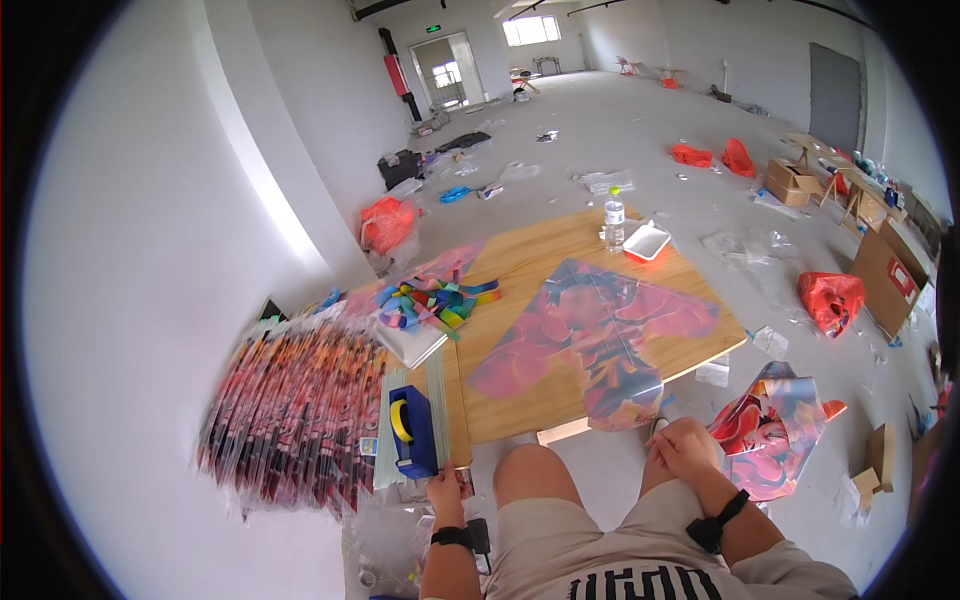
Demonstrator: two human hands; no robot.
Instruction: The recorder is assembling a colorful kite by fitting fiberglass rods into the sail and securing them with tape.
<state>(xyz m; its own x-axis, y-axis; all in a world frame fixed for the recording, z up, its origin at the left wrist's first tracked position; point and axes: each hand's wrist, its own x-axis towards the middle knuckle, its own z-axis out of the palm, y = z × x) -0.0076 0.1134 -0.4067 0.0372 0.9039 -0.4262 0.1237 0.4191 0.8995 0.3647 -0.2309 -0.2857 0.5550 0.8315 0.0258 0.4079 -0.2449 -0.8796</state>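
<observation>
You are sitting at the counter [520, 260] with the kite [590, 340] lying flat before you. Left hand [445, 492], fingers curled, is touching the blue tape dispenser [412, 432]; right hand [683, 447] is resting loosely closed on your knee. Taping looks next: draw tape steadily.

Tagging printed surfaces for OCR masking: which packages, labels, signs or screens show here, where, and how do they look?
Exit sign: above the far doorway, small green rectangle.
Bottle label: band on the clear bottle at the table's far edge, pale.
Boxes: brown cardboard, open, on the floor far right.
Wrapped stack: clear-sleeved red prints, left of the tape dispenser.
No screens.
</observation>
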